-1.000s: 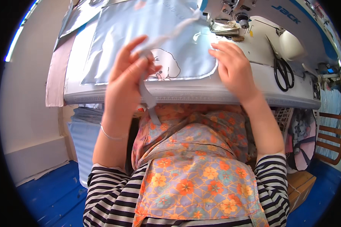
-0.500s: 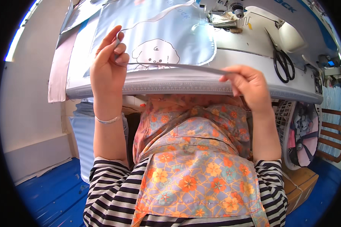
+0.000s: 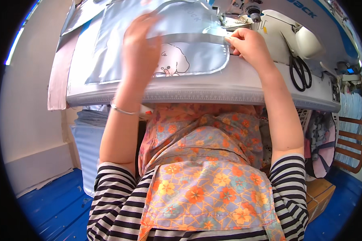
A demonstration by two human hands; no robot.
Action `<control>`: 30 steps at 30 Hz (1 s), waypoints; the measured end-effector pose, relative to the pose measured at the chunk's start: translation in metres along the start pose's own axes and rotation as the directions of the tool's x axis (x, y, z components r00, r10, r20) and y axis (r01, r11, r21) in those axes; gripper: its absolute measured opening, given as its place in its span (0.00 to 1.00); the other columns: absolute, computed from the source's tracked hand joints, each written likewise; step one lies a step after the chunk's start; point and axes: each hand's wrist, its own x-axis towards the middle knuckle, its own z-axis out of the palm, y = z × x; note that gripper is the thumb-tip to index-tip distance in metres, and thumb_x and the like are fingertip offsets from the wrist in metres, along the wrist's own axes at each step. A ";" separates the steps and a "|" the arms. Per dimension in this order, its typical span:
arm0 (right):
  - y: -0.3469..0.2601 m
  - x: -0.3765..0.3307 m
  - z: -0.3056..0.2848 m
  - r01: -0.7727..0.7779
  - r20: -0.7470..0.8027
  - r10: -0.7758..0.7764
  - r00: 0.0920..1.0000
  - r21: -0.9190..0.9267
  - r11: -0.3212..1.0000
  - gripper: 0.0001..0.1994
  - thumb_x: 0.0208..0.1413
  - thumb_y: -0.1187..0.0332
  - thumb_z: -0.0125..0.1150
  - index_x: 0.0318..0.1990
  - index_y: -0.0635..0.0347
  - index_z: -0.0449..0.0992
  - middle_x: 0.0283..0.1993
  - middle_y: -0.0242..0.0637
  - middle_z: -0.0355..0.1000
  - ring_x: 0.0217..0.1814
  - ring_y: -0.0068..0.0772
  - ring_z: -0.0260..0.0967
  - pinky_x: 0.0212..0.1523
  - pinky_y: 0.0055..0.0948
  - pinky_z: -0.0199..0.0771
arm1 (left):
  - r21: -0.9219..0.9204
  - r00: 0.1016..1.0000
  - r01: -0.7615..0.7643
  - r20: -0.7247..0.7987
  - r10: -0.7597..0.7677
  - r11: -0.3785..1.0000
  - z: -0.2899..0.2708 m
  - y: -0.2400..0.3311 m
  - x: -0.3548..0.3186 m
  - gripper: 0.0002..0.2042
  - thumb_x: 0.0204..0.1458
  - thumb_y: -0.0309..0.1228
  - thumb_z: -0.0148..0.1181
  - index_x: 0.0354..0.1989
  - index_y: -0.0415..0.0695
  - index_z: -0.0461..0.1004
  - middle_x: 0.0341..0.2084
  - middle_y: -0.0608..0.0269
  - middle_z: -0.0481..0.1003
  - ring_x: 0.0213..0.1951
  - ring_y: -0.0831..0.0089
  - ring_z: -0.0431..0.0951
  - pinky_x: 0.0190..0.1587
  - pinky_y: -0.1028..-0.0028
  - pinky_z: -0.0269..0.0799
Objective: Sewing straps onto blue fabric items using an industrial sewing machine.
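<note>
A narrow grey fabric strip [image 3: 189, 38] is stretched across a light-blue fabric panel [image 3: 108, 60] printed with a white cartoon dog. At the panel's right edge, my right hand [image 3: 249, 46] pinches the strip's end between thumb and fingers. My left hand [image 3: 142, 52] hovers over the left part of the panel, where the strip meets it; motion smears its fingers, so their grip is unclear. Part of the dog print is hidden behind it. Farther back, a loop of the strip curves over the panel toward the sewing machine [image 3: 254, 15].
Black-handled scissors [image 3: 300, 72] lie on the right of the white machine table. A ruler strip [image 3: 197, 94] runs along its front edge. Pink fabric [image 3: 59, 80] hangs over the left edge. Below left stands a stack of folded blue fabric [image 3: 90, 118]; a wooden chair [image 3: 352, 146] is at right.
Both hands have moved away from me, from above the table's front edge to over the panel. The strip, earlier held taut in front, now crosses the panel above the dog print.
</note>
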 end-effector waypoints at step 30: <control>0.022 -0.007 0.017 0.618 0.052 -0.744 0.666 -0.598 0.510 0.14 0.50 0.78 0.58 0.46 0.63 0.79 0.51 0.38 0.77 0.52 0.40 0.72 0.56 0.36 0.73 | 0.028 0.844 -0.128 0.527 0.094 0.991 0.006 -0.008 -0.018 0.23 0.51 0.29 0.58 0.57 0.38 0.73 0.64 0.45 0.66 0.64 0.52 0.66 0.68 0.58 0.58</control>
